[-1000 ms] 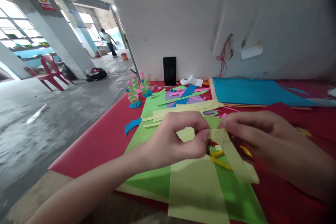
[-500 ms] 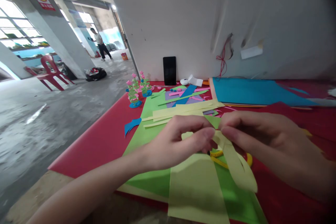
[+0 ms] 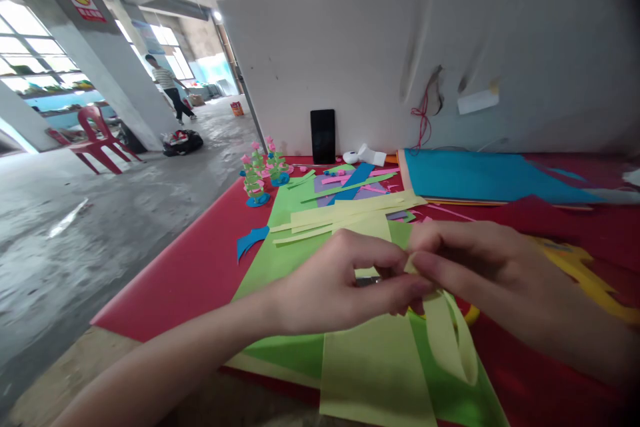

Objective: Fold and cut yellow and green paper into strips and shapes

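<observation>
In front of me, my left hand [image 3: 357,283] and my right hand [image 3: 475,273] meet fingertip to fingertip, both closed in a pinch on a pale yellow paper strip [image 3: 447,337]. The strip hangs in a loop below my right fingers. Its pinched end is mostly hidden by the fingers. Behind the strip, a yellow looped handle [image 3: 472,315] shows in part, with a bit of metal [image 3: 369,280] visible past my left fingers. Under my hands lie a pale yellow sheet [image 3: 375,373] and larger green paper [image 3: 285,287].
Cut strips [image 3: 350,212] lie beyond my hands. Small paper ornaments with pink tops [image 3: 256,188] stand at the left. A black phone [image 3: 323,137] leans on the white panel. Blue sheets [image 3: 490,177] and a yellow object [image 3: 583,273] are rightward. A person [image 3: 169,87] is far back.
Both hands have moved slightly down, and the strip's loop hangs a little lower and has turned. More of the yellow object at the right shows. The person in the background has moved left.
</observation>
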`<move>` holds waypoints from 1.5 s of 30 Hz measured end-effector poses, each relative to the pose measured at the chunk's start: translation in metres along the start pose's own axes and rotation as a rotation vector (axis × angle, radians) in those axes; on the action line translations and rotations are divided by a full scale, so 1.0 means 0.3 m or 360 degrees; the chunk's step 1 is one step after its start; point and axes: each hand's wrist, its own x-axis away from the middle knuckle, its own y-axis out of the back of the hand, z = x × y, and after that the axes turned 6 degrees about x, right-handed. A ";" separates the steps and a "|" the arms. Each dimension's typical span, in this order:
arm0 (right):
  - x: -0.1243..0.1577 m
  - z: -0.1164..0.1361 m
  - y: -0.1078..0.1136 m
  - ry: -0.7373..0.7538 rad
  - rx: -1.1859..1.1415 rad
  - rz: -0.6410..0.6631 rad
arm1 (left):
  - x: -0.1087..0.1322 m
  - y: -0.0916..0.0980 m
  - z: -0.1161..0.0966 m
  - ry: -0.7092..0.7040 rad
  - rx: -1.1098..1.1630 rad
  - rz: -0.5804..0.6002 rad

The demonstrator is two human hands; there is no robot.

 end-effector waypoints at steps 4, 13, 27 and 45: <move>0.007 -0.004 -0.001 0.0074 0.0126 -0.0019 | 0.001 -0.001 0.000 0.0080 0.0098 0.0078; 0.003 -0.027 -0.006 -0.0264 -0.0063 -0.0079 | -0.001 0.005 0.008 0.0089 0.0140 0.0068; 0.002 -0.032 0.010 -0.0043 -0.0025 0.0013 | 0.000 -0.002 -0.004 0.0099 0.0177 -0.0203; 0.008 -0.020 0.011 0.0134 0.0185 -0.0156 | -0.001 -0.004 0.007 0.0087 0.0093 -0.0369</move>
